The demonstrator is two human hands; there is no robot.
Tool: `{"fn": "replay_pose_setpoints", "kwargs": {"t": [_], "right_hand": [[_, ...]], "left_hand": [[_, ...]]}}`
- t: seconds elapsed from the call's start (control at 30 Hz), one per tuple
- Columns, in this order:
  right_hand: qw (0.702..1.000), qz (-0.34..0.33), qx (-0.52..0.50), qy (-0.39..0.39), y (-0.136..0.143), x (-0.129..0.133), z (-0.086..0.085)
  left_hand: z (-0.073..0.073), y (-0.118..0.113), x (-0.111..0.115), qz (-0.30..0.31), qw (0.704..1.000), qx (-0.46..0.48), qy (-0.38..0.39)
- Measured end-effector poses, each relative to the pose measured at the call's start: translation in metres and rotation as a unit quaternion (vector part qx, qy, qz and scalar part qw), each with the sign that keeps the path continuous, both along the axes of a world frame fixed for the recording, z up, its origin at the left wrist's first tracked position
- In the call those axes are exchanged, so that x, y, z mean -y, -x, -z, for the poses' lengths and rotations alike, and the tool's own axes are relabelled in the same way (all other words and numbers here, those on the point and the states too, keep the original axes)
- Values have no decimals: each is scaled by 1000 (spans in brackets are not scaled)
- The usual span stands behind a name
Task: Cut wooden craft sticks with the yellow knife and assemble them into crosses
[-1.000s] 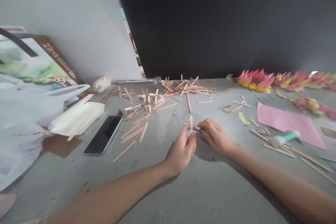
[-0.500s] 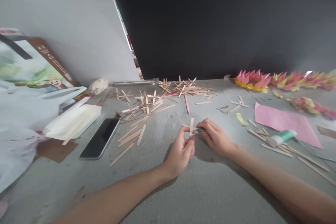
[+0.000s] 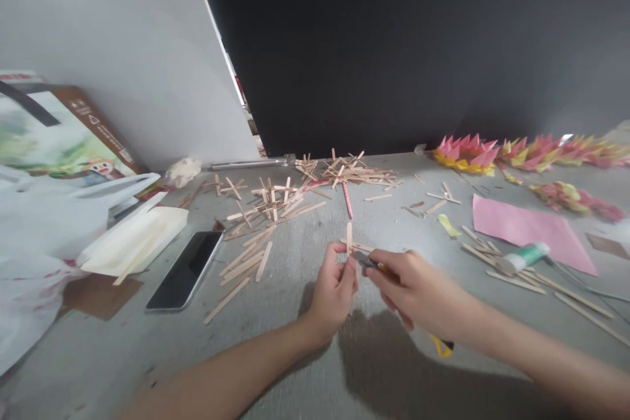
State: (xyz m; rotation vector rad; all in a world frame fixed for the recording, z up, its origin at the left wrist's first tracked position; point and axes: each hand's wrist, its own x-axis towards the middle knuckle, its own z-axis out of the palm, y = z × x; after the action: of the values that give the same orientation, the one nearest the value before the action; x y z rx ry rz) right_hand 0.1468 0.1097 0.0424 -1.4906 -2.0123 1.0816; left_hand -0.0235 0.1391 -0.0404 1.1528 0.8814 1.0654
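Pinched in my left hand point(image 3: 336, 292) are two crossed wooden craft sticks point(image 3: 349, 236), one upright and one lying across it. My right hand point(image 3: 413, 285) is closed around a pair of pliers point(image 3: 443, 346) with yellow and black handles. The grey jaws of the pliers point left and meet the sticks just by my left fingertips. Exactly what lies between the jaws is too small to tell. Beyond my hands lie a pile of loose and crossed craft sticks point(image 3: 367, 174) and a red patterned strip point(image 3: 347, 200).
Left of my hands lie more sticks point(image 3: 243, 267), a phone point(image 3: 186, 270), a paper tray point(image 3: 135, 239) and a plastic bag point(image 3: 34, 262). On the right are pink paper point(image 3: 531, 233), a glue stick point(image 3: 524, 257) and pink-yellow paper crowns point(image 3: 465, 154). A dark panel point(image 3: 394, 46) stands behind.
My right hand has turned and come nearer, so the pliers' handle now shows below it. The jaws have moved in against the sticks. My left hand keeps its pinch.
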Motion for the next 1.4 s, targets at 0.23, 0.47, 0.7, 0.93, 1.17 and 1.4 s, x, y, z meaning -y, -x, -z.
{"fn": "replay_pose_setpoints", "kwargs": {"t": [0.23, 0.47, 0.7, 0.93, 1.17, 1.4], "right_hand": [[1000, 14, -10, -3, 4, -4, 3], [998, 24, 23, -44, 4, -4, -2], [996, 28, 46, -71, 3, -5, 3], [998, 30, 32, -48, 1, -5, 6], [978, 28, -122, 167, 1, -4, -2], [987, 49, -101, 113, 2, -5, 0]], "left_hand": [[-1, 1, 1, -4, 1000, -19, -8], [2, 1, 1, 1, 999, -35, -17], [3, 2, 0, 13, 998, -59, -30], [2, 3, 1, 13, 995, -89, -33], [2, 1, 1, 26, 998, -56, -19], [-3, 0, -1, 32, 999, -27, 2]]}}
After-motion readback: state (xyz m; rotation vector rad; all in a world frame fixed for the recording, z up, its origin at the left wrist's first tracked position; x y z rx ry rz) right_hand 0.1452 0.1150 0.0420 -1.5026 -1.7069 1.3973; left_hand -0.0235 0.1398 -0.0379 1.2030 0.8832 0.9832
